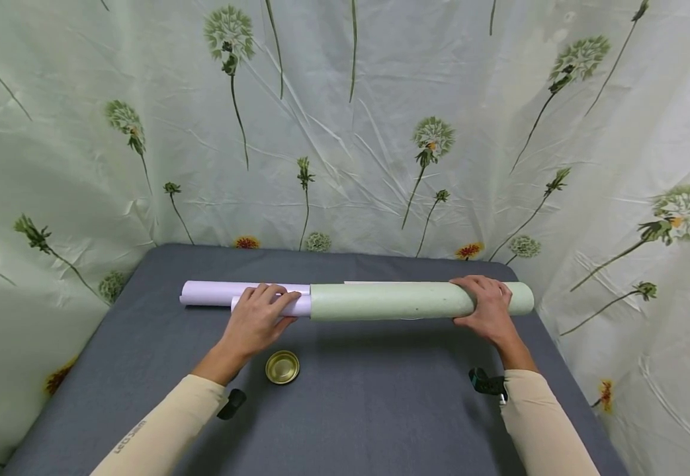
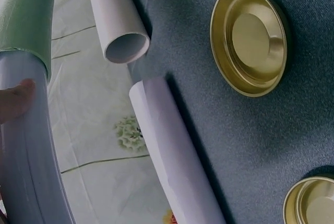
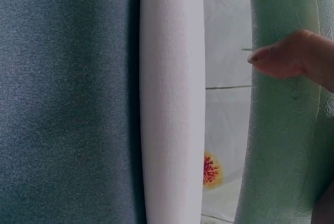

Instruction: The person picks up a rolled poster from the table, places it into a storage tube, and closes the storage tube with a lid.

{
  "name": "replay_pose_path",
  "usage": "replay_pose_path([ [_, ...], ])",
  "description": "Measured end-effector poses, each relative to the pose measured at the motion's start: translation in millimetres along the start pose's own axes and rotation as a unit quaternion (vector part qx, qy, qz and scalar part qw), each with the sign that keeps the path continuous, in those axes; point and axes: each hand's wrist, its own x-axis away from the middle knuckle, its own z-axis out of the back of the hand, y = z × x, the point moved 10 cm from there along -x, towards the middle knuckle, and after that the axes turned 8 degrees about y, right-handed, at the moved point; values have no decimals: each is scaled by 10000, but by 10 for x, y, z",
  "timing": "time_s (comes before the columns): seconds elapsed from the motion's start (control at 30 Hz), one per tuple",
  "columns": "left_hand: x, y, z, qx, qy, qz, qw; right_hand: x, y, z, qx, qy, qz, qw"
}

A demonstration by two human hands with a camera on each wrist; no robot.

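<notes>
My left hand [image 1: 257,317] grips a rolled lilac sheet [image 1: 301,305], its thumb along the roll near the mouth of a green tube [image 1: 380,301]. The roll's right end sits inside that tube's left opening, so that end is hidden. Toward the tube's other end, my right hand [image 1: 487,307] holds it from above, with the thumb on the near side. Tube and roll are level, raised over the table. In the right wrist view the thumb [image 3: 284,59] lies across the green surface.
Behind them on the grey-covered table [image 1: 380,410] lie another lilac roll [image 1: 204,293] and a pale hollow tube [image 2: 119,18]. A gold round lid [image 1: 282,367] lies nearer me; the left wrist view shows a second gold piece [image 2: 313,205]. A flowered curtain [image 1: 345,152] hangs behind.
</notes>
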Motion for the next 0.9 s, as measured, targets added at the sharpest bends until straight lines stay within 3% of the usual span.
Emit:
replay_pose_path([
  [0.9, -58, 153, -43, -17, 124, -142, 9998, -6, -52, 10, -61, 108, 32, 9999],
])
